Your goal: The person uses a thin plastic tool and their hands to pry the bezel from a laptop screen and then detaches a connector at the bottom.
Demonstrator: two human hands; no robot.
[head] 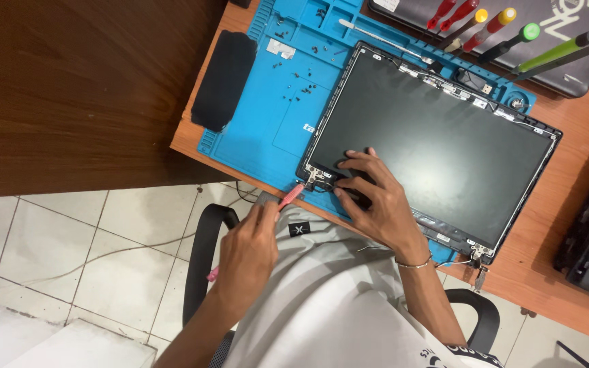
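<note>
While the left hand [247, 255] grips a thin pink screwdriver [288, 198] | right hand [376, 201] lies open, flat on smooth black screen [438, 143] | soft blue mat [267, 116] under screen

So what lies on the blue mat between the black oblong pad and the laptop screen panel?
In the head view, small dark screws lie scattered on the blue mat between the black pad and the screen panel.

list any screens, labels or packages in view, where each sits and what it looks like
Laptop screen: on the blue mat, big dark rectangle in a thin black frame, switched off; right hand rests on its near corner.
Small label: on the grey shirt near the left hand, black square with a white mark.
White lettering on the grey laptop lid: top right, under the screwdrivers.
</note>
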